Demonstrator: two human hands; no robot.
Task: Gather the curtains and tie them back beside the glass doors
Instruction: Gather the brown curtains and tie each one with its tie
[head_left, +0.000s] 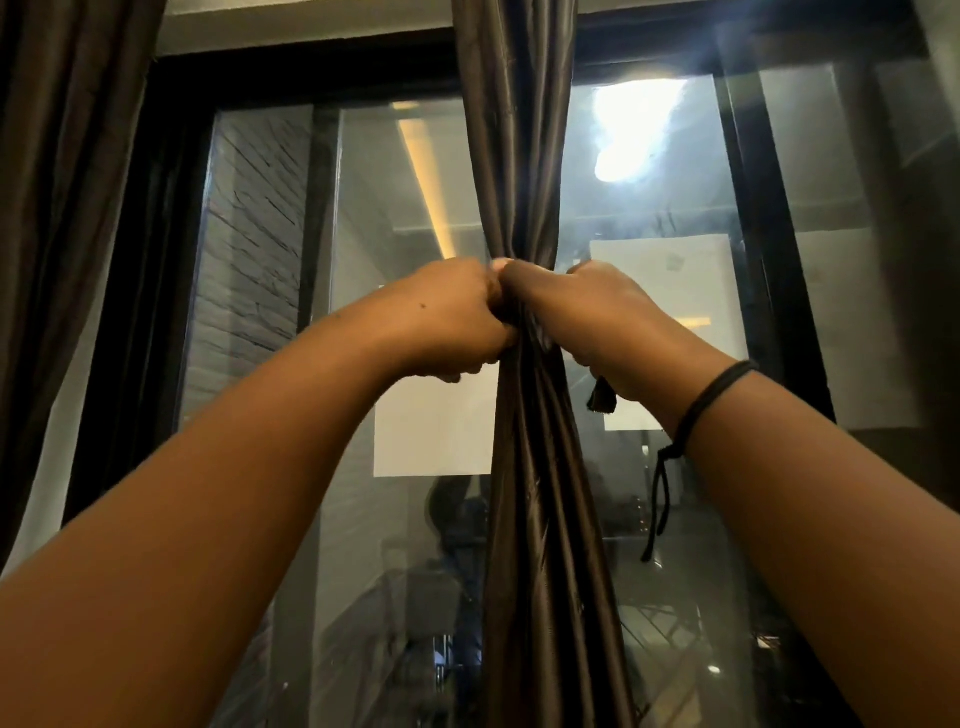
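Note:
A dark brown satin curtain hangs in a gathered bunch down the middle of the glass doors. My left hand grips the bunch from the left at its narrowest point. My right hand grips it from the right at the same height, fingers curled. A short dark tassel end of a tie-back hangs below my right palm. Whether the tie goes round the curtain is hidden by my hands.
A second dark curtain hangs at the far left beside the black door frame. White paper sheets are stuck on the glass. A bright light reflection glares at the upper right. A black cord bracelet circles my right wrist.

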